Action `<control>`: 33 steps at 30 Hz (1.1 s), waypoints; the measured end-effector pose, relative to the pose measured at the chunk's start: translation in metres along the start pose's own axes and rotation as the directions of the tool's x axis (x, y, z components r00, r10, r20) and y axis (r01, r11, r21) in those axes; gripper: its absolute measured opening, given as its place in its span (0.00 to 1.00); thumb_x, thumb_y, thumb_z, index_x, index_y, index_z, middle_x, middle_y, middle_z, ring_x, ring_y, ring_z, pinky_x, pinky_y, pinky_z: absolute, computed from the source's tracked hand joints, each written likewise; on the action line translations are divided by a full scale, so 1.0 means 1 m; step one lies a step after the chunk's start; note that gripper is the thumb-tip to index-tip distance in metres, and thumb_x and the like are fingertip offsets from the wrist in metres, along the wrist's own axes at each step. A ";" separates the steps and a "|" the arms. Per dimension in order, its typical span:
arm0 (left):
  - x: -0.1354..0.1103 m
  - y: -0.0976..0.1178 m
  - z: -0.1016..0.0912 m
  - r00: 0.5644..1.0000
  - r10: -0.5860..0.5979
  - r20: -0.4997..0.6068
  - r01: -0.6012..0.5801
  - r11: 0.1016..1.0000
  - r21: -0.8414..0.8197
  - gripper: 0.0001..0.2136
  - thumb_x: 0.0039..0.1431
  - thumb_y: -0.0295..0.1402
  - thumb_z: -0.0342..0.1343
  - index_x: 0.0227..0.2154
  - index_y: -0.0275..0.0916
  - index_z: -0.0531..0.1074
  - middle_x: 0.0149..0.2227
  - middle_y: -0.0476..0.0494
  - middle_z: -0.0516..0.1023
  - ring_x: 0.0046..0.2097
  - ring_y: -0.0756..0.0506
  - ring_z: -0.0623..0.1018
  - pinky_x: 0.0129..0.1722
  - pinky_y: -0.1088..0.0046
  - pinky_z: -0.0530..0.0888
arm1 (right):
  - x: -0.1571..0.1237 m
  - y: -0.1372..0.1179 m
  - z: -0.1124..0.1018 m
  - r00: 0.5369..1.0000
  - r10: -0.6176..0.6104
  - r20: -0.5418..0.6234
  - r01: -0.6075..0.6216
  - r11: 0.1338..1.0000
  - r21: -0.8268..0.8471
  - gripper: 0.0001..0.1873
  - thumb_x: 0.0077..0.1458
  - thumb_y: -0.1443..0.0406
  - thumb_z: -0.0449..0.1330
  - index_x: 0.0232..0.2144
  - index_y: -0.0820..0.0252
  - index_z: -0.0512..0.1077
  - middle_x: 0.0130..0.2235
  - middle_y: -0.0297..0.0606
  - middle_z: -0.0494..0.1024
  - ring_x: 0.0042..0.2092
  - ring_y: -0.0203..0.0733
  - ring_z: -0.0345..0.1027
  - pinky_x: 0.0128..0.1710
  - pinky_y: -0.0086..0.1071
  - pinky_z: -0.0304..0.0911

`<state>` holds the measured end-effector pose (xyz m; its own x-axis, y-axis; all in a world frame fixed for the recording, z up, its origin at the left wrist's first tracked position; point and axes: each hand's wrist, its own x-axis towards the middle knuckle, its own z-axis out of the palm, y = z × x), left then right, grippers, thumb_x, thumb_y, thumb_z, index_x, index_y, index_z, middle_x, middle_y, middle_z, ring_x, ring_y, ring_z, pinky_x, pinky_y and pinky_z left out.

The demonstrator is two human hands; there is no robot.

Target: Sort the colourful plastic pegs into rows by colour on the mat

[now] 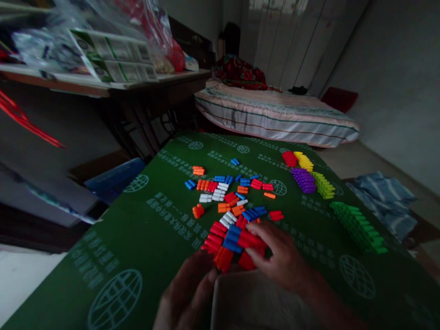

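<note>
The green counter has neat rows at 2 o'clock. The right hand lies on the red pegs at 6 o'clock, grip open. The left hand touches them; I cannot tell its grip. A hard push could scatter them.

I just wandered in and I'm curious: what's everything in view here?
Table: one, green with pale print, foreground.
Loose blocks: many, red, blue, orange, white, mid-table.
Sorted rows: five, table's right: red row, yellow row, purple row, lime row, green row.
Box: one, pale, near edge between the hands.
Bed: one, striped, behind the table.
Desk: one, dark, upper left, bags on top.
Cloth: one, blue, floor at right.
Left hand: one, beside the nearest loose blocks.
Right hand: one, fingers on the nearest loose blocks.
</note>
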<state>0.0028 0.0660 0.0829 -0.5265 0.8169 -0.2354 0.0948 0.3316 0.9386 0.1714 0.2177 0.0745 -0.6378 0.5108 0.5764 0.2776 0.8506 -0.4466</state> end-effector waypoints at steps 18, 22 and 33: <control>0.035 0.001 -0.013 0.991 0.014 -0.136 -0.004 0.997 0.077 0.23 0.49 0.50 0.55 0.41 0.37 0.72 0.32 0.44 0.79 0.31 0.44 0.78 0.29 0.71 0.74 | -0.029 -0.021 0.009 0.637 0.618 0.460 -0.768 0.462 0.443 0.16 0.46 0.63 0.61 0.40 0.60 0.76 0.37 0.38 0.81 0.39 0.43 0.74 0.38 0.31 0.68; 0.051 -0.013 -0.021 0.976 0.155 -0.153 -0.073 0.895 0.439 0.28 0.52 0.49 0.51 0.53 0.38 0.67 0.44 0.40 0.79 0.37 0.42 0.79 0.40 0.64 0.76 | -0.033 -0.013 0.018 0.645 0.634 0.426 -0.752 0.429 0.500 0.19 0.44 0.60 0.63 0.40 0.61 0.76 0.38 0.40 0.81 0.39 0.44 0.74 0.39 0.34 0.69; 0.012 -0.003 0.006 0.974 0.103 0.200 -0.149 0.963 0.226 0.20 0.55 0.48 0.54 0.44 0.41 0.74 0.37 0.44 0.79 0.39 0.44 0.77 0.39 0.73 0.73 | -0.035 -0.039 0.016 0.722 0.508 0.470 -0.692 0.535 0.485 0.15 0.48 0.67 0.61 0.41 0.57 0.77 0.41 0.36 0.81 0.43 0.43 0.74 0.44 0.34 0.69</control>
<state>0.0011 0.0779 0.0752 -0.3338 0.9248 -0.1827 0.3604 0.3043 0.8818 0.1711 0.1641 0.0605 -0.6574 0.7418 -0.1325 0.2418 0.0411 -0.9695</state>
